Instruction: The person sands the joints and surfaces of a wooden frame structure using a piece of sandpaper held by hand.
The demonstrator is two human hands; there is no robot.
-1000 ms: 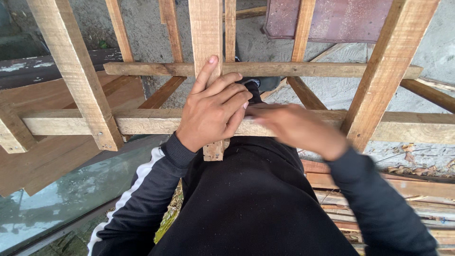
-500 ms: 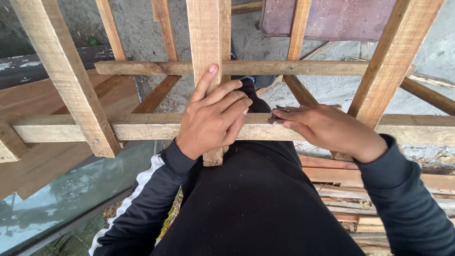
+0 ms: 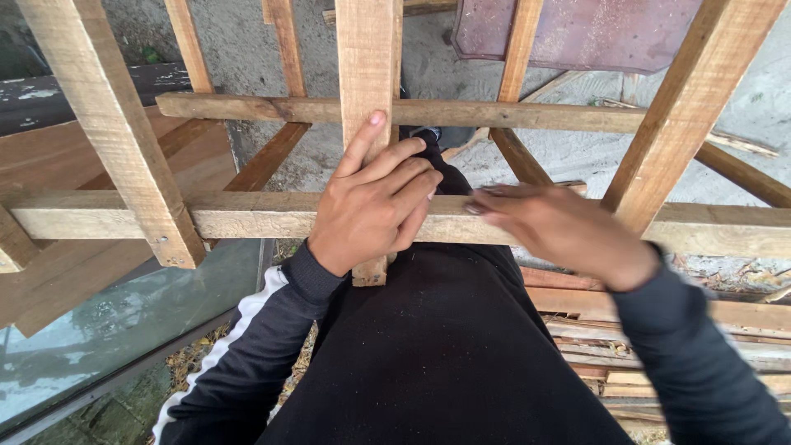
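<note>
Since half a second ago, the right hand (image 3: pixel 568 233) has slid slightly left along the rail (image 3: pixel 247 216), its fingertips now closer to the left hand (image 3: pixel 371 206); it is blurred with motion. That left hand has hardly shifted.

Head view: the left hand lies flat, fingers spread and pressed down where the slat (image 3: pixel 368 74) crosses the rail, index finger stretched up along the slat. It clamps rather than pinches; nothing sits inside the palm that I can see. Right hand rests palm down on the rail just beside the left, fingers extended and close together; whether it holds anything underneath I cannot tell. The slat runs away from the person, over the rail and over a thinner batten (image 3: pixel 511 115) farther off. More slats (image 3: pixel 115 140) cross the rail on either side. Below the frame lie black trousers (image 3: pixel 437 363), a glass pane (image 3: pixel 99 330) at left, stacked timber (image 3: pixel 741 321) at right and a rusty sheet (image 3: pixel 593 33) on the concrete beyond.
</note>
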